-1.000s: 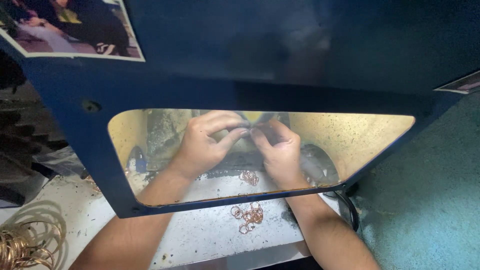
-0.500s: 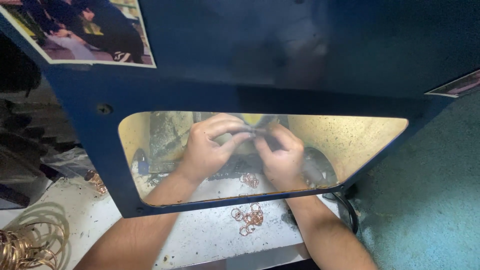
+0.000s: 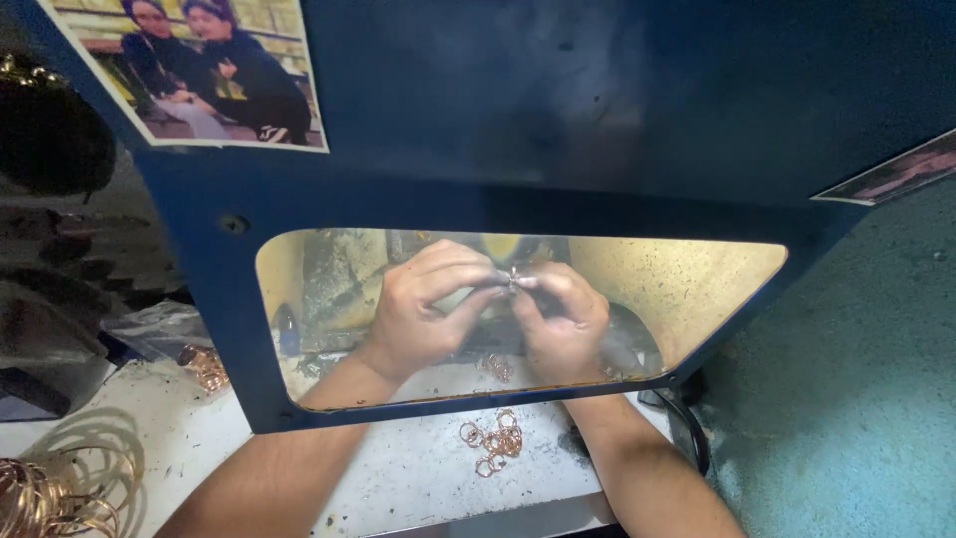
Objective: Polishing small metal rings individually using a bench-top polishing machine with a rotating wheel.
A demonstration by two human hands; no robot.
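A: The small metal piece (image 3: 512, 279) sits between the two hands, seen through the yellow window (image 3: 687, 289) of the dark blue shield (image 3: 597, 120).

B: How do the hands stand?

A: The left hand (image 3: 423, 309) has its fingers curled in, tips pinched on the piece. The right hand (image 3: 563, 319) is curled the same way and grips it from the other side. Both are closed on that one piece, fingertips touching.

B: And below them?

A: One loose heap of copper-coloured rings (image 3: 493, 438) lies on the white bench (image 3: 398, 478), just under the window's lower edge; the rings overlap too much to count. A second, smaller cluster (image 3: 496, 367) shows through the window, beneath the hands.

B: Further out?

A: One bunch of large wire hoops (image 3: 45, 498) at the bench's left corner, one small pile of rings (image 3: 204, 367) beside a plastic bag, and two photographs (image 3: 199, 70) stuck on the shield
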